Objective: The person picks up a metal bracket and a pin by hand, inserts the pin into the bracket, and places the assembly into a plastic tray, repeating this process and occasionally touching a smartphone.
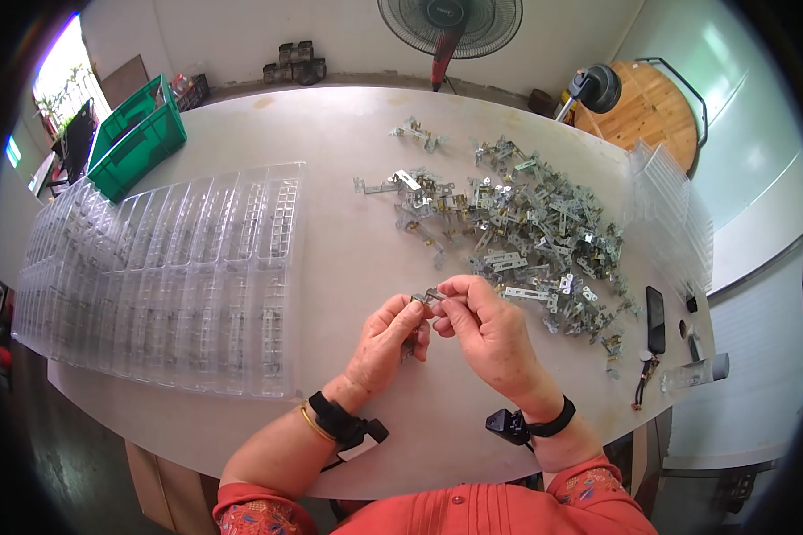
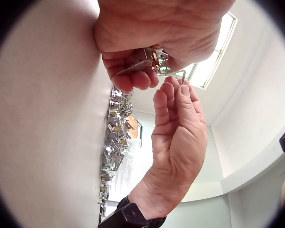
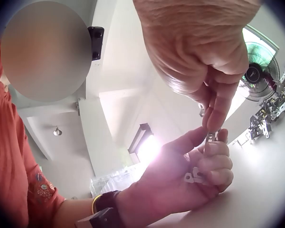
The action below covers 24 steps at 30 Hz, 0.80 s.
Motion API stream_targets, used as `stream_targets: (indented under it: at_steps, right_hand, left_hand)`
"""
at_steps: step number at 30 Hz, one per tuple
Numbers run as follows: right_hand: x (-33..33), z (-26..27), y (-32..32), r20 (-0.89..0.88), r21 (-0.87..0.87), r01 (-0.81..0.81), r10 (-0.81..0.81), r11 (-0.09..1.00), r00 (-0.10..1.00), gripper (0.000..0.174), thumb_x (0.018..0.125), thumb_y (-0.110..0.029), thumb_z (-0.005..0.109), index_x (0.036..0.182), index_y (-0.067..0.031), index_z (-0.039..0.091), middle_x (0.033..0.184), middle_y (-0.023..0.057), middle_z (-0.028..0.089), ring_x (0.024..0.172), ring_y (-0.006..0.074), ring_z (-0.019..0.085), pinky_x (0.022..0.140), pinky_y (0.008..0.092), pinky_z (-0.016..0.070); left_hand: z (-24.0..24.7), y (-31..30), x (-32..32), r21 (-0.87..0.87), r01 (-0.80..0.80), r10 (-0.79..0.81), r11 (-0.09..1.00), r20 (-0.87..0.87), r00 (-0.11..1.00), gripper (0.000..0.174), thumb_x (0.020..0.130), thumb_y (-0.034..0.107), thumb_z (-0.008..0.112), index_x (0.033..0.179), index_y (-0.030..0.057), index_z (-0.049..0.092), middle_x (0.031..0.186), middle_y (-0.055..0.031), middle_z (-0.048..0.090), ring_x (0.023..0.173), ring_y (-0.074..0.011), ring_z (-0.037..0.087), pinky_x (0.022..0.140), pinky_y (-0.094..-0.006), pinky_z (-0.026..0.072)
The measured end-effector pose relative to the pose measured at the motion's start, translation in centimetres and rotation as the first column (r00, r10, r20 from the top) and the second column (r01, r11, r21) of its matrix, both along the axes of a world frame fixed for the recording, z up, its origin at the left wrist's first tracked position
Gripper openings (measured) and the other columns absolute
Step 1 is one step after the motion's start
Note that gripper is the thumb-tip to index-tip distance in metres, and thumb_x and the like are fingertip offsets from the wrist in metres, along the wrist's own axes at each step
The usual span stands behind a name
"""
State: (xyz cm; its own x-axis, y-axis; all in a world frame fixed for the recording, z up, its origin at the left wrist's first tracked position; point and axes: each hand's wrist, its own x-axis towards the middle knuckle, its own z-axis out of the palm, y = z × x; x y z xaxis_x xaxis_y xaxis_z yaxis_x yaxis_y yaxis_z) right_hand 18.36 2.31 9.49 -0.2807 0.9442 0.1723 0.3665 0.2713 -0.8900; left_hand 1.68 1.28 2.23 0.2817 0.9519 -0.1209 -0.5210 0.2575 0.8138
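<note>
My left hand grips a small metal bracket in its curled fingers, over the middle of the table. One flat end with holes shows at the palm in the right wrist view; the fingers hide much of the rest. With thumb and fingertips, my right hand pinches the bracket's upper end, where a thin bent metal strip stands out in the left wrist view. Both hands meet tip to tip at the piece. Just beyond the right hand lies a heap of similar metal brackets.
Clear plastic compartment trays filled with parts cover the table's left side. Behind them stands a green crate. More clear trays, a phone and a bottle lie at the right edge. A fan stands beyond the table.
</note>
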Motion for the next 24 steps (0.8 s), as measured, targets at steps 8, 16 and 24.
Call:
stream_targets:
  at_steps: [8,16,24]
  right_hand:
    - [0.3,0.4,-0.6,0.111,0.092,-0.013,0.003,0.996,0.994,0.015,0.101,-0.006,0.055,0.116,-0.0020,0.057,0.088,0.0146,0.072,0.080,0.0211,0.074,0.068,0.0312,0.0580]
    - [1.2,0.7,-0.4,0.138,-0.148,-0.110,0.131,0.983,0.982,0.020,0.104,-0.008,0.050,0.120,0.0007,0.058,0.090,0.0122,0.072,0.081,0.0168,0.073,0.073,0.0297,0.0591]
    - [2.0,-0.2,-0.3,-0.108,-0.344,-0.152,0.121,0.927,0.987,0.018,0.103,-0.012,0.054,0.117,-0.0019,0.061,0.090,0.0048,0.069,0.084,0.0135,0.069,0.076,0.0284,0.0565]
  left_hand:
    - [-0.7,-0.4,0.4,0.087,-0.037,0.052,0.996,-0.166,0.985,0.021,0.105,0.025,0.054,0.099,0.0059,0.059,0.077,0.0020,0.057,0.066,-0.0058,0.052,0.059,-0.0213,0.0432]
    - [-1.0,-0.5,0.6,0.134,-0.008,0.048,0.991,-0.299,0.953,0.024,0.104,0.030,0.057,0.098,0.0061,0.060,0.075,0.0037,0.054,0.065,-0.0041,0.048,0.058,-0.0217,0.0418]
    - [-1.0,-0.7,0.9,0.231,-0.001,0.096,0.973,-0.400,0.911,0.022,0.104,0.027,0.057,0.097,0.0063,0.060,0.074,0.0045,0.054,0.066,-0.0030,0.048,0.057,-0.0202,0.0404]
